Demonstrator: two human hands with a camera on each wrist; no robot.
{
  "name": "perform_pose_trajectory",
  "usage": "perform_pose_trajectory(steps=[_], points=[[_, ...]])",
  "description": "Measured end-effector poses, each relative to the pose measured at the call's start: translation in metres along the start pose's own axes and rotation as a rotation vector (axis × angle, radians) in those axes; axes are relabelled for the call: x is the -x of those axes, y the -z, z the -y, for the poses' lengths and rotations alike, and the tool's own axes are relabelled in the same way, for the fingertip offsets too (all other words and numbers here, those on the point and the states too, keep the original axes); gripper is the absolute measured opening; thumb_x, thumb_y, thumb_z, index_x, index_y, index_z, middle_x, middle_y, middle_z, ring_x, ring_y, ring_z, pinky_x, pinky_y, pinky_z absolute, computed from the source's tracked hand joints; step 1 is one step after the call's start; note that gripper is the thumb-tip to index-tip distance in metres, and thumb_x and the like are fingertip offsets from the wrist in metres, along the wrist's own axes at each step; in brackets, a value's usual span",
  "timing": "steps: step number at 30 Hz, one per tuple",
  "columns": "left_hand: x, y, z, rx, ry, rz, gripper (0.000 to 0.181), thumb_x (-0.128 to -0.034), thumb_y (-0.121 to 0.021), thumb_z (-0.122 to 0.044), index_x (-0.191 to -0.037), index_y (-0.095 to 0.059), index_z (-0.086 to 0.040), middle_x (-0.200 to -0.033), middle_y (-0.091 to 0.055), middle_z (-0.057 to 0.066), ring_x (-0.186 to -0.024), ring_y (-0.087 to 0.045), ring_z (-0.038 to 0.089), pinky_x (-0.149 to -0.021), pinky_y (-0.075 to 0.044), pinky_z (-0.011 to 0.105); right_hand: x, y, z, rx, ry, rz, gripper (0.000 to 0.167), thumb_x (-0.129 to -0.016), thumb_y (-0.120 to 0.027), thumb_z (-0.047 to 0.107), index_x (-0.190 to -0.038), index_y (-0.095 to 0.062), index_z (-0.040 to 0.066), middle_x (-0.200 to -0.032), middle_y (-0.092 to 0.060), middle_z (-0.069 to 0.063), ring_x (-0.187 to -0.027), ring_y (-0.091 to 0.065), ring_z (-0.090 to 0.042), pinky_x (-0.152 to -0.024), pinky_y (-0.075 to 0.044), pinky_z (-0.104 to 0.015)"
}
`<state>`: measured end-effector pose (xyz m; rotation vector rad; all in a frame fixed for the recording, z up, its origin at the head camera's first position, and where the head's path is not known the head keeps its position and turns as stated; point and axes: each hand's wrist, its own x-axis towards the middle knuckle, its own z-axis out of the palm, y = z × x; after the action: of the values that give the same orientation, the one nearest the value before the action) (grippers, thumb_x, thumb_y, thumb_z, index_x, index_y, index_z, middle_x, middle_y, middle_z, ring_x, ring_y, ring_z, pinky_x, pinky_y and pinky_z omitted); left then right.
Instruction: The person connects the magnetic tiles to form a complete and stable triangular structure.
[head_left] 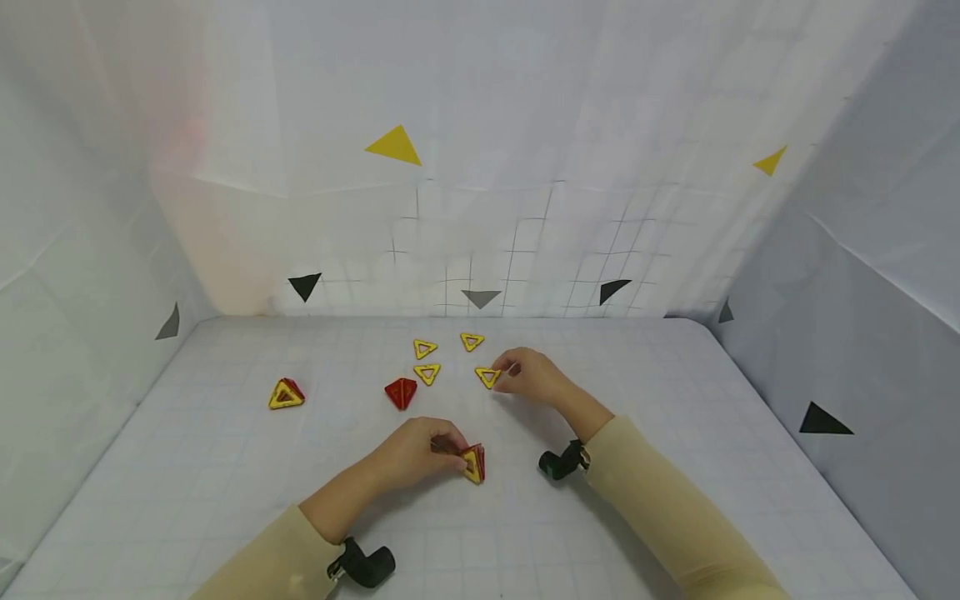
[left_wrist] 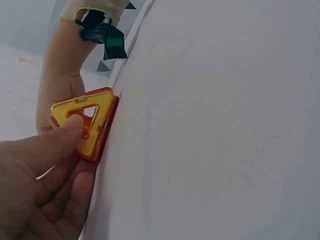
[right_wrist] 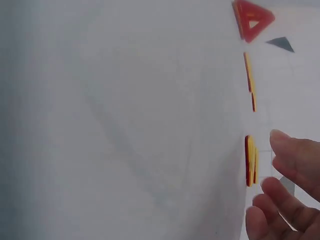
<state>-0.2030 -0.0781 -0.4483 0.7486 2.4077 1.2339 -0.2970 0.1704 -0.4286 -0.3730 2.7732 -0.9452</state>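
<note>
My left hand pinches a small group of triangular magnetic tiles, a yellow one in front and red behind. The thumb lies on the yellow face, and the group stands tilted at the table surface. Farther forward, my right hand is beside a flat yellow triangular tile. Its fingers are spread apart in the right wrist view, with no tile gripped between them. Whether a fingertip touches that tile I cannot tell.
Three more yellow triangular tiles lie toward the back. A red pyramid-like piece sits left of them, and a yellow-and-red one stands farther left. White sheeting encloses the white table.
</note>
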Motion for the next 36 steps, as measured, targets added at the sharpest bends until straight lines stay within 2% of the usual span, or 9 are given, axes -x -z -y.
perform_pose_trajectory(steps=[6,14,25,30,36], points=[[0.001,0.001,-0.001,0.005,0.005,0.001,0.014,-0.0863,-0.08,-0.022,-0.097,-0.072,-0.021,-0.091,-0.069,-0.014,-0.087,-0.064,0.006,-0.083,-0.052,0.026,-0.018,-0.004,-0.003,0.011,-0.026,0.004,0.035,-0.084,-0.083,0.022,-0.115,-0.072,0.012,-0.117,-0.063,-0.006,-0.1,-0.056,-0.021,-0.083,-0.049,-0.036],[0.002,0.001,-0.001,0.007,-0.008,0.001,0.012,-0.087,-0.08,-0.019,-0.096,-0.072,-0.021,-0.089,-0.069,-0.014,-0.086,-0.064,0.006,-0.082,-0.051,0.026,-0.029,-0.013,0.001,0.069,-0.025,0.043,0.04,-0.08,-0.087,0.024,-0.114,-0.071,0.01,-0.11,-0.062,-0.004,-0.1,-0.057,-0.021,-0.09,-0.048,-0.038],[-0.007,0.002,0.005,-0.04,0.007,-0.029,0.012,-0.0889,-0.078,-0.026,-0.098,-0.07,-0.023,-0.091,-0.067,-0.014,-0.088,-0.062,0.007,-0.083,-0.051,0.029,-0.019,-0.007,0.0,0.097,-0.047,0.041,0.036,-0.08,-0.086,0.027,-0.109,-0.07,0.012,-0.099,-0.064,-0.002,-0.091,-0.055,-0.019,-0.087,-0.047,-0.038],[-0.017,0.004,0.007,-0.038,0.056,-0.061,0.013,-0.0893,-0.077,-0.029,-0.098,-0.07,-0.023,-0.092,-0.067,-0.013,-0.089,-0.062,0.009,-0.083,-0.051,0.03,-0.011,-0.002,-0.008,0.088,-0.056,0.06,0.037,-0.079,-0.087,0.027,-0.108,-0.07,0.011,-0.098,-0.065,0.0,-0.091,-0.057,-0.018,-0.087,-0.048,-0.037],[-0.03,0.006,0.006,0.007,0.106,-0.122,0.011,-0.0898,-0.077,-0.026,-0.097,-0.07,-0.023,-0.092,-0.068,-0.01,-0.089,-0.062,0.011,-0.084,-0.051,0.033,0.001,0.006,-0.014,0.051,-0.071,0.071,0.037,-0.079,-0.087,0.025,-0.109,-0.07,0.01,-0.101,-0.066,-0.001,-0.093,-0.058,-0.018,-0.087,-0.049,-0.038]])
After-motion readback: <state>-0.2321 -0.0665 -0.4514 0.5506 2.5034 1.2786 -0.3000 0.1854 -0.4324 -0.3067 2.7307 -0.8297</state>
